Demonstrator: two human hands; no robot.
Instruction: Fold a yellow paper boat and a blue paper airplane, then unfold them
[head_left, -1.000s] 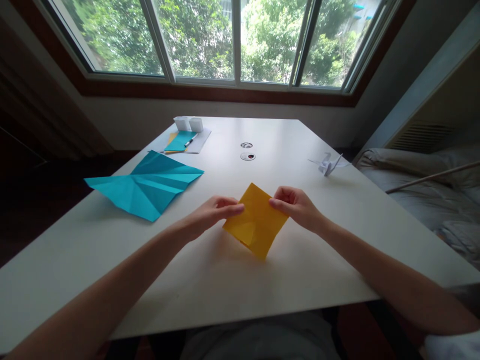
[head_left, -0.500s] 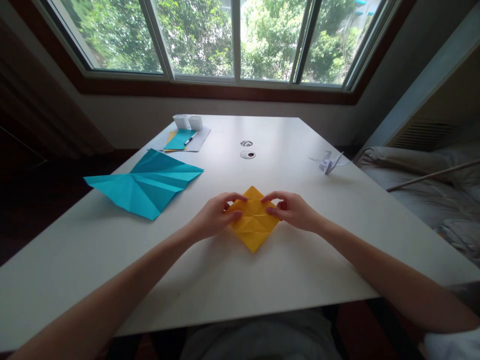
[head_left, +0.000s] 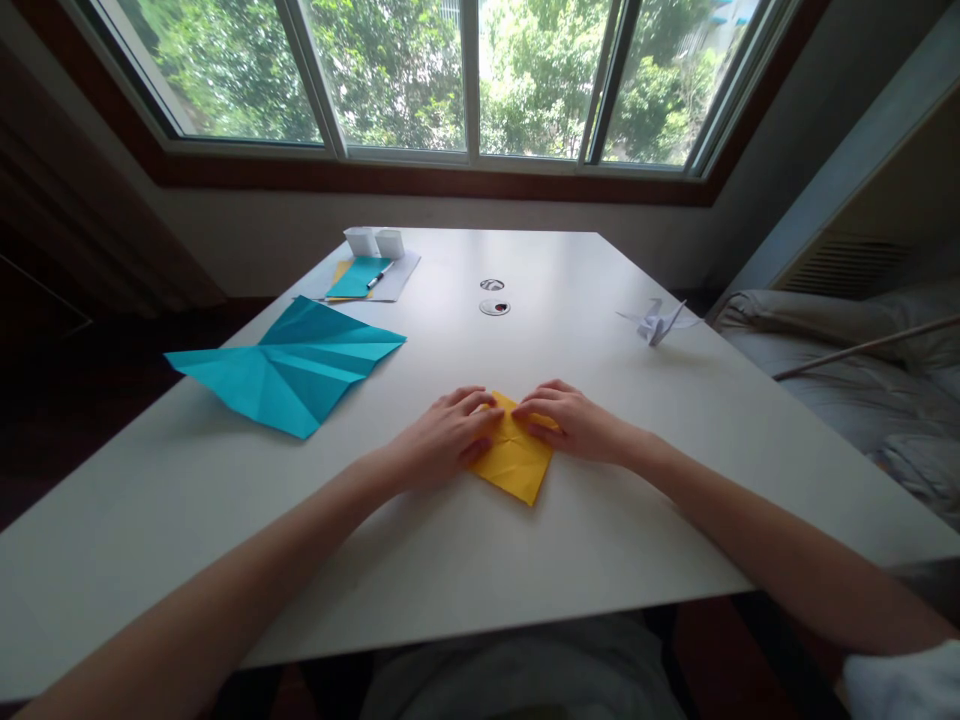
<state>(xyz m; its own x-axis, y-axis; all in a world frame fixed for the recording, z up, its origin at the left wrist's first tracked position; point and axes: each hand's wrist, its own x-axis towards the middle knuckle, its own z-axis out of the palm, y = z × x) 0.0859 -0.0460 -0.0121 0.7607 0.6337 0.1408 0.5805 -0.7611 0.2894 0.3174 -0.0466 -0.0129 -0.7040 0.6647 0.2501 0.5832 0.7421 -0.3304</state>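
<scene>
A creased, folded piece of yellow origami paper lies on the white table in front of me, one corner pointing towards me and a little right. My left hand grips its left side, with the fingers over the upper edge and the thumb on the face. On the other side, my right hand has its fingers over the upper right edge and its thumb on the paper. The fingers of both hands hide the paper's left and upper right parts.
A large creased turquoise sheet lies on the left. Behind it are a pen, a stack of coloured paper and two white paper boxes. A white paper crane stands at right. Two round cable holes are mid-table.
The yellow paper has turned, its near corner swinging to the right. My left hand has moved in over its left side, and my right fingers now lie flatter across the upper right.
</scene>
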